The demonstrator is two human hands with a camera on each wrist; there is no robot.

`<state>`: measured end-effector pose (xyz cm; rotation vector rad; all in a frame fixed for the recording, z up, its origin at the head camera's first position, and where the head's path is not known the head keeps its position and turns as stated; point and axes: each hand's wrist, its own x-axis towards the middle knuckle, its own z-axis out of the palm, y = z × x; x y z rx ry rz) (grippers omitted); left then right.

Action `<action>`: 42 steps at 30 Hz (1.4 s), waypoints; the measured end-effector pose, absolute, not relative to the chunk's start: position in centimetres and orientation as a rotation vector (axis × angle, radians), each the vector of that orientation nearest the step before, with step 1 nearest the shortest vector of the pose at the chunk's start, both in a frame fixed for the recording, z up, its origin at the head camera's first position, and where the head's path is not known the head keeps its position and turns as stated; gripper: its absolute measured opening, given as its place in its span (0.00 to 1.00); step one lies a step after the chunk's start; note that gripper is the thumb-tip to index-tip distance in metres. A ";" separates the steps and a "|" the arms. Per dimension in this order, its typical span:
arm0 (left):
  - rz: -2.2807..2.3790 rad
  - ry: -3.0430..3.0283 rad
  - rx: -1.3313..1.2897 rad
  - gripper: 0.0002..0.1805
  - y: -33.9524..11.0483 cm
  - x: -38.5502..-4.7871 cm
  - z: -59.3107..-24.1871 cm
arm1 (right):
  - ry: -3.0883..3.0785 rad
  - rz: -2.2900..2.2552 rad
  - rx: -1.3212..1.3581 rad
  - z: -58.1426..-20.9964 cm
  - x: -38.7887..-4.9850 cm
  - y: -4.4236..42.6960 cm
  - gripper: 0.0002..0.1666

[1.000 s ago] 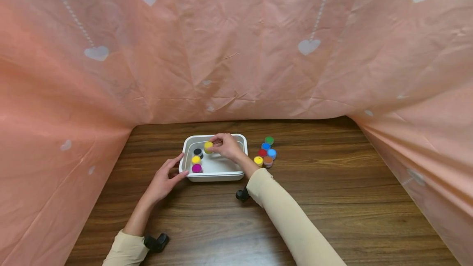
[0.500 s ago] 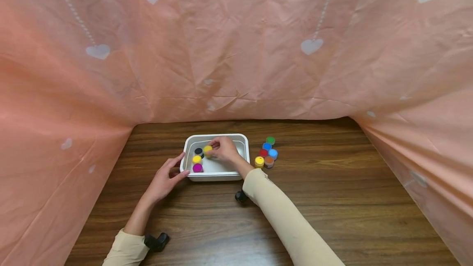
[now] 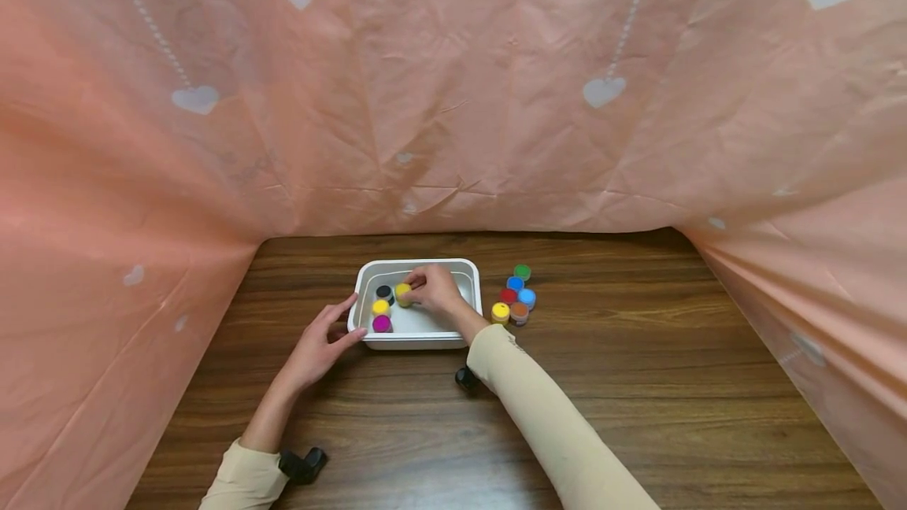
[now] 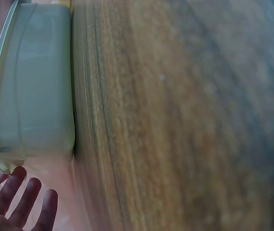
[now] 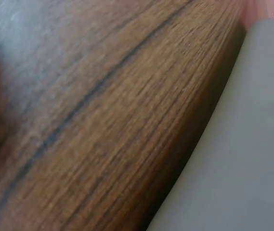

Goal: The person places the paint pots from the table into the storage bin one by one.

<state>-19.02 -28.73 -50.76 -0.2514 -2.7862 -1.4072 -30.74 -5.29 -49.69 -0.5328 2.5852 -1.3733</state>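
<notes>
Inside the white plastic tray (image 3: 418, 342), my right hand (image 3: 437, 290) pinches a small yellow-lidded paint pot (image 3: 403, 294) between thumb and fingers, low at the tray floor. Just left of it stand a black-lidded pot (image 3: 384, 293), another yellow pot (image 3: 380, 308) and a magenta pot (image 3: 382, 324) along the left wall. My left hand (image 3: 316, 349) touches the tray's left end, thumb at the near corner and fingers along the side. The left wrist view shows its spread fingers (image 4: 26, 199) beside the tray's corner. In the right wrist view the right hand's grasp is hidden; the tray's outer wall (image 5: 242, 144) fills one side.
Right of the tray, several pots stand grouped on the wooden table (image 3: 638, 368): green (image 3: 522, 271), dark blue (image 3: 515, 284), light blue (image 3: 527, 299), red (image 3: 508, 297), brown (image 3: 520, 313) and yellow (image 3: 500, 312). A pink curtain (image 3: 453, 101) hangs behind and at both sides.
My right hand has lowered the yellow pot to the tray floor, beside the black one. The left hand keeps its place at the tray's left end.
</notes>
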 end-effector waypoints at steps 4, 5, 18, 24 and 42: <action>-1.407 -2.780 -0.250 0.38 -28.8 -19.0 -50.9 | 2.609 -1.305 -0.560 -49.8 -30.9 -5.3 0.14; -1.406 -2.779 -0.251 0.38 -28.8 -19.0 -50.9 | 2.617 -1.286 -0.563 -49.8 -30.9 -5.3 0.14; -1.400 -2.801 -0.242 0.39 -28.8 -18.9 -51.0 | 2.653 -1.208 -0.539 -50.1 -30.9 -5.2 0.15; -1.401 -2.802 -0.240 0.39 -28.8 -19.0 -51.0 | 2.659 -1.212 -0.499 -49.8 -30.8 -5.3 0.15; -1.378 -2.808 -0.236 0.39 -28.8 -18.9 -51.0 | 2.652 -1.198 -0.544 -49.3 -30.9 -5.0 0.12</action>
